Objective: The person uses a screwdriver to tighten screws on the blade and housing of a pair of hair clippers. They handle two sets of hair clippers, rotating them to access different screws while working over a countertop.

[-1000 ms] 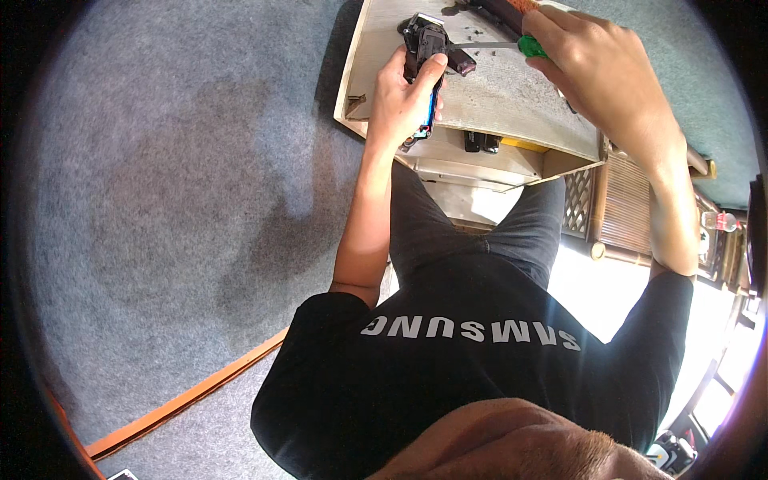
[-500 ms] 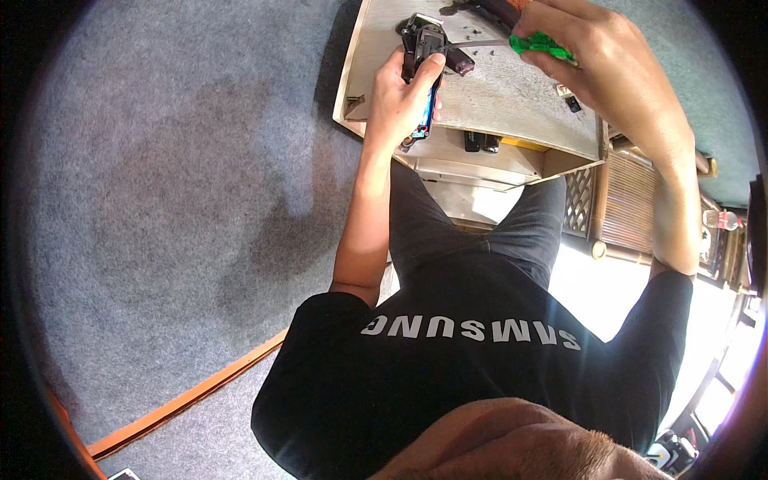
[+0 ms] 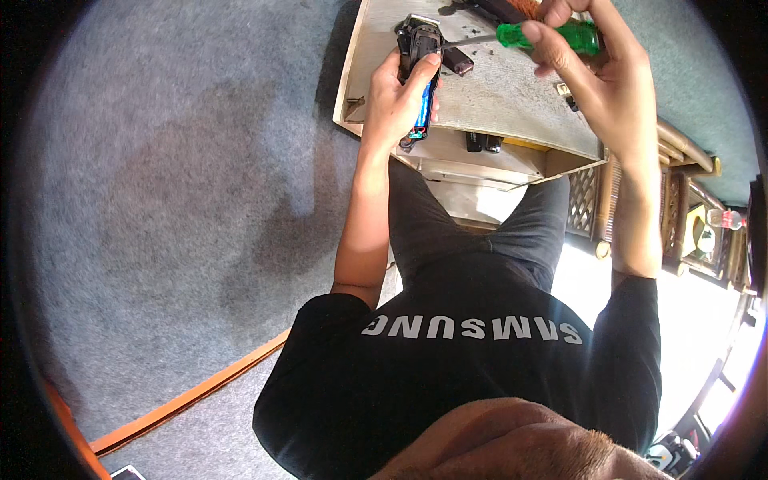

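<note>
Landmark: the worktop (image 3: 512,104), a pale grooved board in front of my knees; every place below is given from it.
Left hand: my left hand (image 3: 396,100) is clenched around a hair clipper (image 3: 420,60), held above the worktop's near-left part. The blade end points away from me.
Clipper body: the casing appears to be open along one side, with a blue cell (image 3: 425,108) showing by my thumb. I judge the firm grip is there to keep the clipper steady for the tool.
Right hand: my right hand (image 3: 596,68) is grasping a green-handled screwdriver (image 3: 544,36) over the worktop's far side. The shaft runs level toward the clipper head, and its tip meets or nearly meets it.
Loose part: a small dark piece (image 3: 458,60) lies on the worktop just beside the clipper.
Shelf under the worktop: an open compartment (image 3: 480,156) holds two small dark items (image 3: 483,142); their kind cannot be told.
Floor: grey carpet (image 3: 184,200) lies left of the worktop.
</note>
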